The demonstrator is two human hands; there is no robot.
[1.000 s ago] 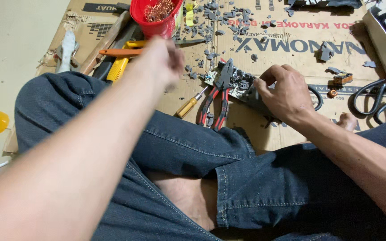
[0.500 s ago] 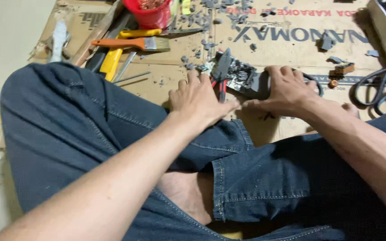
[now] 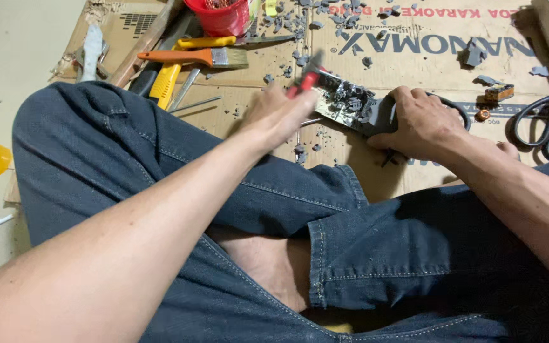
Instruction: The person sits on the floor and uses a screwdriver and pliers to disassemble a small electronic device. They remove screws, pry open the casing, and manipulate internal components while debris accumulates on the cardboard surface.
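While hands work, flattened brown printed cardboard (image 3: 414, 178) underneath, red tub (image 3: 220, 18) top.

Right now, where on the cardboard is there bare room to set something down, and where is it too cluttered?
Free patches: the cardboard in front of the right hand, beside the jeans cuff, and the strip between the circuit board and the scissors. Crowded: around the red cup, paintbrush and grey debris, top left.

Red-handled pliers (image 3: 307, 80) are showing against brown cardboard (image 3: 414, 171), beside a red cup (image 3: 220, 19), orange-handled brush (image 3: 192, 58) and dark blue jeans (image 3: 376, 254).
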